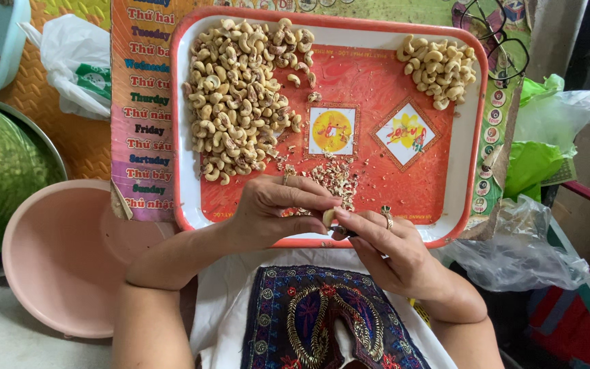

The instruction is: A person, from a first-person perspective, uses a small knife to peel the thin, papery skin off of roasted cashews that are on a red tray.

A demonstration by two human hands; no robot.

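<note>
Left hand [268,212] and right hand [384,242] pinch one cashew [328,217] | over red tray [459,205], catching skins | large cashew pile [240,96] | small pile [440,68]

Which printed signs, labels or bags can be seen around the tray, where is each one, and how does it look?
Printed mat: under the red tray, left side; orange-yellow with coloured lettering.
Two picture panels: on the tray floor, one square and one diamond, white with yellow motifs.
White plastic bag: upper left, crumpled, with a green patch.
Green plastic bags: right of the tray, crumpled.
Clear plastic bag: lower right, crumpled.
</note>
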